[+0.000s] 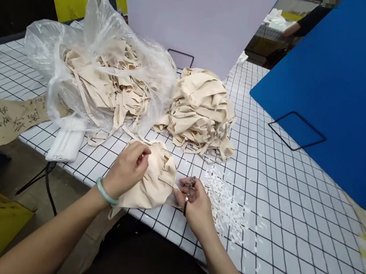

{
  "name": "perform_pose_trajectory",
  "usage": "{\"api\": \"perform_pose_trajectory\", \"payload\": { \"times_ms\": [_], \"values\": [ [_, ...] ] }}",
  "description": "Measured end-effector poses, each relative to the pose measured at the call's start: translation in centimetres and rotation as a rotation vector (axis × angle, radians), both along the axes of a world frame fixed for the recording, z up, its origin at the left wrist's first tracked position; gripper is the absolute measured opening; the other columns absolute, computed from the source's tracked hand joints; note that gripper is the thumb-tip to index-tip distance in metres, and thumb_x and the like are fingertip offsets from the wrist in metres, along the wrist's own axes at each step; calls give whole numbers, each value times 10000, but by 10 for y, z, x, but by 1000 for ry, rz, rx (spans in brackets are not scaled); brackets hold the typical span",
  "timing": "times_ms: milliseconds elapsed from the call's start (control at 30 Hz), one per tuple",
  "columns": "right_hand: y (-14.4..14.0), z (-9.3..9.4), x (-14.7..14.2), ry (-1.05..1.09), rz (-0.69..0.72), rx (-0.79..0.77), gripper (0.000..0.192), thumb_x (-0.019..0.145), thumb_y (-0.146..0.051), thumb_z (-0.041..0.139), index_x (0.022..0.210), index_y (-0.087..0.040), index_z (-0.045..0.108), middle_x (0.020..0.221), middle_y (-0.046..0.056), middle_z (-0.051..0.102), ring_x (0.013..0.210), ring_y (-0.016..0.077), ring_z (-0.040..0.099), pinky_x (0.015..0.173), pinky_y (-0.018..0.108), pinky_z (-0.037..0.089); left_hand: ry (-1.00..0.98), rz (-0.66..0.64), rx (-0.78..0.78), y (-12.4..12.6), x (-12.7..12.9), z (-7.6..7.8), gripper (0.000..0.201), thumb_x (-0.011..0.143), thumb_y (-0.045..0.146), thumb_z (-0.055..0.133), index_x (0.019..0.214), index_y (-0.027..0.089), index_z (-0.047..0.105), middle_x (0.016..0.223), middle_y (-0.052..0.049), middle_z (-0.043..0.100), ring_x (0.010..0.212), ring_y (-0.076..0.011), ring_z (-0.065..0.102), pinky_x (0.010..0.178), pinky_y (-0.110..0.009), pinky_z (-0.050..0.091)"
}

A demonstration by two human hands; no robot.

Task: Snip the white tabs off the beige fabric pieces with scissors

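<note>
Cream fabric, soft and gathered, lay in one loose, rumpled piece (157, 184) between the two hands, its near edge drooping over the table's edge below the left hand. The left hand (128, 167), a pale green bangle (106, 192) at its wrist, rested over the fabric's left part, fingers curled in and thumb close to the forefinger; whether a thread or fold was pinched there I could not tell. The right hand (196, 202) was half closed around small metal scissors (191, 183), its fingertips just beside or touching the fabric's right edge.

That edge was what mattered: it lay immediately left of the right hand, the nearer of the two to it, while the scissors' long axis ran away from the body, alongside the fabric rather than across it. The piece itself, roughly rounded, showed no clear long axis.

Right of the right hand were scattered small white scraps (224, 204); beyond it rose a tall cream cloth heap (202, 107). Beyond the left hand sat a crumpled clear plastic bag (93, 23) of similar cloth.
</note>
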State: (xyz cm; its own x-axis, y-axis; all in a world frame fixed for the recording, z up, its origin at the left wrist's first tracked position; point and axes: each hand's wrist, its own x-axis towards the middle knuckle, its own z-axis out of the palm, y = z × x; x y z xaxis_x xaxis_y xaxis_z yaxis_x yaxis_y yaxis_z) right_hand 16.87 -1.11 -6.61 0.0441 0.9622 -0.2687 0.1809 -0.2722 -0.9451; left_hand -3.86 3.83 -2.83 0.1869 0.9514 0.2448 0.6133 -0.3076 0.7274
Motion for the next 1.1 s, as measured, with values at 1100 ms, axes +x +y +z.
{"api": "perform_pose_trajectory", "payload": {
  "times_ms": [1100],
  "values": [
    [7,25,-23,392,86,307,318,711,-340,821,884,-244,571,1074,49,659,1107,238,611,994,394,466,-990,-396,-1267,-46,11,46,518,916,582,526,942,83,663,643,-20,557,402,-39,399,350,-161,189]
  ]
}}
